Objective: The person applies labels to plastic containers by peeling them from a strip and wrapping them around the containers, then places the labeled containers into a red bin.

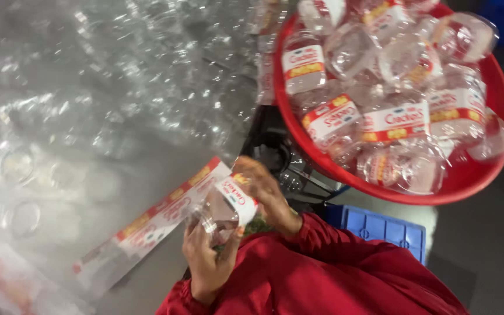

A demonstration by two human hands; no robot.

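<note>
a person in red sleeves held a clear bottle (220, 213) over their lap, left hand (205, 262) gripping its base, right hand (266, 192) peeling the label (237, 197); a steady, firm base grip seemed best.

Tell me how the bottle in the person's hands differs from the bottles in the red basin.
The held bottle is gripped by the left hand and right hand; the bottles in the red basin lie loose in a heap inside the basin. The held bottle's label trails off it in a long strip; the heaped bottles' labels are wrapped around them. Both are clear plastic with red, white and yellow labels.
</note>
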